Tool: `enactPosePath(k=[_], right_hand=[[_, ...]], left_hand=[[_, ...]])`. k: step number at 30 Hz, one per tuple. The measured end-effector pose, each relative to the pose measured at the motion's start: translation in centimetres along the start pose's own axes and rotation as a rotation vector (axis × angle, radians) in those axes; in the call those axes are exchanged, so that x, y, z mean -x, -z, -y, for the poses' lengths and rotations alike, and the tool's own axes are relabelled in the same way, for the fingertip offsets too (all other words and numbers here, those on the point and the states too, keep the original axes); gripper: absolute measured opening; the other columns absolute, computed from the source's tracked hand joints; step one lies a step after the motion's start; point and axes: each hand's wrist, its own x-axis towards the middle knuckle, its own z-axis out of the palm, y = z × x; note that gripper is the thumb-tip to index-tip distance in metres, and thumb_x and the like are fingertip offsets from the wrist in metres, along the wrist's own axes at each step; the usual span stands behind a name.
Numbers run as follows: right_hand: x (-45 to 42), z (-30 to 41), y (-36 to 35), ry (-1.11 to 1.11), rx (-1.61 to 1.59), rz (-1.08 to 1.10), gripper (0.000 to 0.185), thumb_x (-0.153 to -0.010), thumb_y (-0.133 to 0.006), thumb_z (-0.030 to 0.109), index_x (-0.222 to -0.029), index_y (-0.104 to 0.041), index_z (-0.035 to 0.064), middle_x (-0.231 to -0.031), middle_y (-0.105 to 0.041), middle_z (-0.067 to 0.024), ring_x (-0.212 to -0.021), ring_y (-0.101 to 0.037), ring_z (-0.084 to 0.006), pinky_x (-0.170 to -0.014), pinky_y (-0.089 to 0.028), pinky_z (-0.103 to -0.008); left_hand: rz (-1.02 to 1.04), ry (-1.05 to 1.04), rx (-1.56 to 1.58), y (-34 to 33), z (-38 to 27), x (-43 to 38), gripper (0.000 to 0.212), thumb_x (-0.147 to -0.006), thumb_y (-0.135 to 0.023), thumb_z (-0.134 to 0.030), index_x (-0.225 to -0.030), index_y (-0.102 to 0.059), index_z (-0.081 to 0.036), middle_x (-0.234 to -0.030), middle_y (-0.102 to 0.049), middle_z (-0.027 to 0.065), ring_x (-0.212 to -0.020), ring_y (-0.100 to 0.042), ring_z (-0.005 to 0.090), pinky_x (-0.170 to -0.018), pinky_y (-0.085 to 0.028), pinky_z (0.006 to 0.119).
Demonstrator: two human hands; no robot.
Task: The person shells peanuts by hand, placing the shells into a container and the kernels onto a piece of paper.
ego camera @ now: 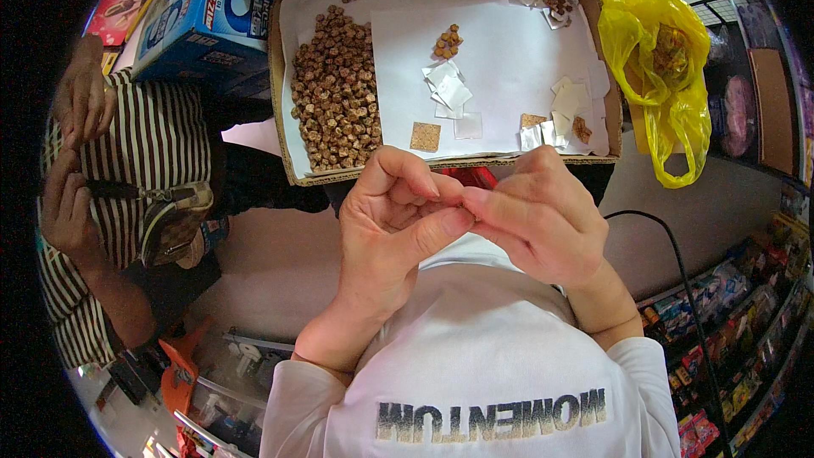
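My left hand and my right hand meet at the fingertips just in front of a shallow cardboard box. Thumbs and index fingers are pinched together; whatever may lie between them is too small and hidden to tell. Nearest the fingers, inside the box, lies a speckled brown square. Beside it are a translucent square and a loose stack of white squares. Farther back sits a small cluster of yellow-brown pieces. A large heap of small brown nuggets fills the box's left side.
Silvery scraps and dark crumbs lie along the box's right side. A yellow plastic bag stands to the right, a blue carton to the left. Another person's hands are at far left. A black cable curves past my right.
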Motion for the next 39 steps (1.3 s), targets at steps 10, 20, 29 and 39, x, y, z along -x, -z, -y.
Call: enactPosePath(k=[10, 20, 29, 39], right_hand=[[-0.2, -0.1, 0.1, -0.104, 0.064, 0.028, 0.034, -0.058, -0.072, 0.008, -0.089, -0.062, -0.0009, -0.070, -0.055, -0.0056, -0.061, -0.050, -0.0181, -0.053, -0.037, -0.0278], [-0.6, -0.6, 1.8, -0.093, -0.154, 0.276, 0.032, -0.058, -0.073, 0.004, -0.088, -0.063, -0.0008, -0.070, -0.056, -0.0079, -0.060, -0.051, -0.0166, -0.049, -0.038, -0.0248], [0.1, 0.1, 1.3, -0.170, -0.219, 0.056, 0.021, -0.061, -0.073, 0.003, -0.076, -0.059, -0.0008, -0.065, -0.053, -0.0075, -0.057, -0.050, -0.0194, -0.050, -0.039, -0.0272], [-0.1, 0.0, 1.4, -0.259, -0.194, 0.055, 0.028, -0.060, -0.072, 0.000, -0.087, -0.062, 0.0004, -0.075, -0.060, -0.0087, -0.062, -0.054, -0.0194, -0.056, -0.042, -0.0249]], left_hand=[[0.025, -0.114, -0.153, 0.1, 0.1, -0.4, 0.029, -0.074, -0.059, 0.009, -0.093, -0.041, -0.003, -0.092, -0.056, 0.0090, -0.087, -0.055, 0.0127, -0.081, -0.046, 0.025], [0.098, -0.057, -0.541, -0.4, -2.1, -0.7, 0.039, -0.071, -0.065, 0.006, -0.097, -0.038, -0.004, -0.082, -0.059, 0.0108, -0.078, -0.059, 0.0156, -0.073, -0.048, 0.026], [0.037, 0.100, -0.232, -0.3, -1.6, -0.2, 0.034, -0.070, -0.067, 0.006, -0.093, -0.044, -0.003, -0.084, -0.061, 0.0104, -0.082, -0.060, 0.0135, -0.076, -0.048, 0.025], [0.010, 0.008, -0.275, 0.1, -1.1, -0.4, 0.030, -0.071, -0.066, 0.006, -0.093, -0.047, -0.001, -0.084, -0.061, 0.0101, -0.080, -0.059, 0.0120, -0.073, -0.049, 0.024]])
